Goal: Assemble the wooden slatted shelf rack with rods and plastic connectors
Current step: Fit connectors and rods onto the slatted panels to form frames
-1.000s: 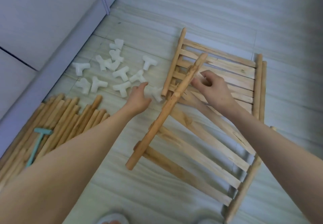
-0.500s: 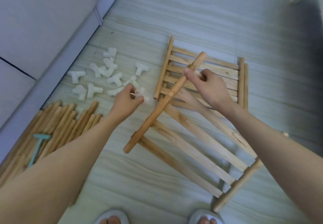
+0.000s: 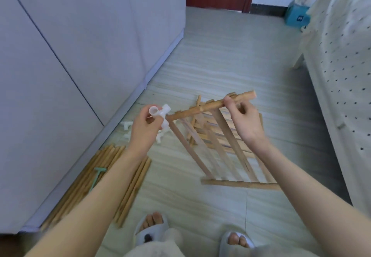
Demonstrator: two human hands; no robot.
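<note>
A person stands over a tiled floor (image 3: 210, 72), assembling a rack. Their right hand (image 3: 244, 119) grips the top rail of a slatted wooden panel (image 3: 218, 144), tilted up with its lower rail on the floor. Their left hand (image 3: 147, 126) pinches a white plastic connector (image 3: 160, 114) at the rail's left end, apparently about to push it on. Another panel (image 3: 200, 134) lies flat behind. Spare connectors (image 3: 126, 125) and a bundle of rods (image 3: 112, 168) wait by the wall, so most assembly seems ahead.

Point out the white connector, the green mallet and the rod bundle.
connector (image 3: 163, 114): head view, middle body.
mallet (image 3: 96, 176): head view, handle.
rod bundle (image 3: 104, 156): head view, upper part.
</note>
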